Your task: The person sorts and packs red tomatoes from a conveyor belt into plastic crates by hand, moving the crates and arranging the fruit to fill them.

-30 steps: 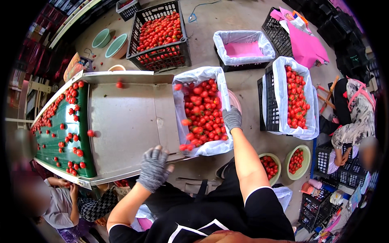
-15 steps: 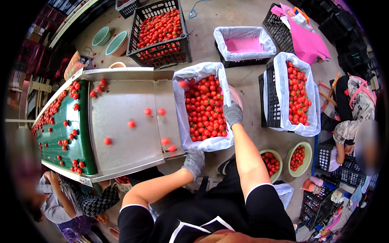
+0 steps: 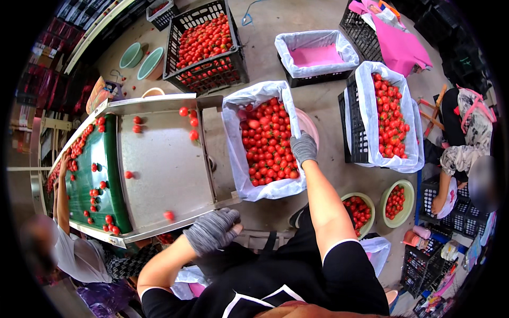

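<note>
A crate (image 3: 233, 159) lined with white plastic, heaped with red cherry tomatoes (image 3: 268, 143), stands past the low end of a metal chute (image 3: 164, 153). Gripping its right rim and liner is my right hand (image 3: 304, 148), in a grey glove. My left hand (image 3: 212, 231), gloved alike, is closed beside the chute's near front corner; whatever its curled fingers hold is hidden. A few tomatoes lie on the chute, several of them bunched by its end edge. Behind the chute, a green conveyor belt (image 3: 108, 169) carries more tomatoes.
A pink basin (image 3: 308, 127) sits behind the lined crate. To the right stand another lined crate of tomatoes (image 3: 363, 116) and two pale green basins (image 3: 401, 212). Farther back are a black crate of tomatoes (image 3: 238, 66) and a lined crate (image 3: 281, 58). One co-worker (image 3: 79, 254) reaches over the belt; another (image 3: 466, 132) sits right.
My left hand has moved left and down from the crate's near corner. The chute's end plate no longer lies flat toward the crate. Tomatoes that were rolling have gone; others gather at the edge.
</note>
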`<state>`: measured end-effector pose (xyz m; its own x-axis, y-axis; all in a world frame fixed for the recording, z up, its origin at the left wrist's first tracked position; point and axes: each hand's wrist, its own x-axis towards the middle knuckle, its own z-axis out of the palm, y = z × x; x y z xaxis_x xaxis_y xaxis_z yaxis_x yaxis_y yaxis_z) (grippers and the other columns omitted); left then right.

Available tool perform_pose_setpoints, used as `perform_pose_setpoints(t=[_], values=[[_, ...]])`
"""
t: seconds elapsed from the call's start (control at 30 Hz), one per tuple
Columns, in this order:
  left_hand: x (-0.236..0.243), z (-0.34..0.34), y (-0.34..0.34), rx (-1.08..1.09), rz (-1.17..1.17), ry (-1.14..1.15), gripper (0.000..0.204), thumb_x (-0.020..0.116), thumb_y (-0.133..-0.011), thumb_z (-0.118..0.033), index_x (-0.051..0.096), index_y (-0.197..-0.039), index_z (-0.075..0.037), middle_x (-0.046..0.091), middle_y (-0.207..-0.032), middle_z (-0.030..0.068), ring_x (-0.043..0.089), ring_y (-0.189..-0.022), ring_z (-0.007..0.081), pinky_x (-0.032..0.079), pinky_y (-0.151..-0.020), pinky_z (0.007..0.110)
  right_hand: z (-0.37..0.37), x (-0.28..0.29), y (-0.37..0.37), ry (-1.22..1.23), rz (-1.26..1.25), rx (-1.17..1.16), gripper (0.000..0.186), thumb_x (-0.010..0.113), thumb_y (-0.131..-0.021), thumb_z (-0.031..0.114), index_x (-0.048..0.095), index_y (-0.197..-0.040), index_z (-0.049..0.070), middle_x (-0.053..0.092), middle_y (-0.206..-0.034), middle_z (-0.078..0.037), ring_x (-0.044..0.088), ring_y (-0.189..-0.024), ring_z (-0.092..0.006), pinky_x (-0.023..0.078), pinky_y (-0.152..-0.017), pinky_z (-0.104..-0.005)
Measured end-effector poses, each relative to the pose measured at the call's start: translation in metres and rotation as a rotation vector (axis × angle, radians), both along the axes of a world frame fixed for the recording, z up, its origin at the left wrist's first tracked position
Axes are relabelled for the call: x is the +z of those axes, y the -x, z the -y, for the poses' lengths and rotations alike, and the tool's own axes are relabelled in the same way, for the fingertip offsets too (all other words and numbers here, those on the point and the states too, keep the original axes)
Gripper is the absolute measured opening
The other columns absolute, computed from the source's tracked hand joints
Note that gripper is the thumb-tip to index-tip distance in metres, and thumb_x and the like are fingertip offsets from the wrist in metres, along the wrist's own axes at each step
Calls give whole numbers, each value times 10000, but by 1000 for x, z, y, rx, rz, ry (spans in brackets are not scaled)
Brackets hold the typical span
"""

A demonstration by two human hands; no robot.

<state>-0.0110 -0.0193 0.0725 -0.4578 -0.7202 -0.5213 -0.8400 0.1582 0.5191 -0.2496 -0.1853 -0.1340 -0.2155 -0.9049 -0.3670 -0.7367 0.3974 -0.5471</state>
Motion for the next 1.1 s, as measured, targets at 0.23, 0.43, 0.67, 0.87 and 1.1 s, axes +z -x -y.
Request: perform_pose_setpoints(t=[0.23, 0.43, 0.67, 0.87, 1.1], values=[[-91, 125, 50, -121, 88, 74, 296, 487, -834, -251, 510, -992, -2, 577, -901, 212, 575, -851, 372, 461, -741, 440, 4, 2, 2, -63, 17, -14, 329, 517, -767, 310, 603, -996, 90, 626, -929, -209, 595, -891, -375, 459, -816, -457], [-235, 182, 61, -12, 377, -185, 484, 517, -761, -206, 403, -1179, 10, 572, -1046, 258, 572, -964, 376, 450, -834, 412, 4, 6, -4, -83, 35, -2, 320, 525, -770, 306, 602, -994, 90, 631, -906, -202, 600, -881, -369, 459, -817, -454], [-248, 206, 71, 502, -389, -540, 602, 503, -740, -55, 309, -1308, -97, 473, -1236, 181, 513, -1065, 262, 436, -884, 339, 5, 1, 3, -96, 54, -21, 313, 529, -777, 294, 594, -979, 63, 630, -875, -212, 606, -849, -374, 466, -795, -458], [-245, 167, 101, 139, 74, -344, 773, 487, -727, -118, 121, -1392, 20, 411, -1261, 279, 472, -1125, 344, 413, -913, 375, 6, -5, 7, -99, 26, -15, 318, 531, -782, 302, 594, -977, 59, 631, -872, -209, 606, -845, -374, 466, -788, -461], [-253, 139, 87, 225, -114, 30, 420, 471, -739, -43, 481, -1159, -55, 564, -986, 243, 554, -908, 379, 445, -802, 432, 7, 5, 1, -91, 21, -12, 319, 535, -778, 296, 598, -993, 69, 635, -871, -198, 606, -849, -366, 464, -791, -457]])
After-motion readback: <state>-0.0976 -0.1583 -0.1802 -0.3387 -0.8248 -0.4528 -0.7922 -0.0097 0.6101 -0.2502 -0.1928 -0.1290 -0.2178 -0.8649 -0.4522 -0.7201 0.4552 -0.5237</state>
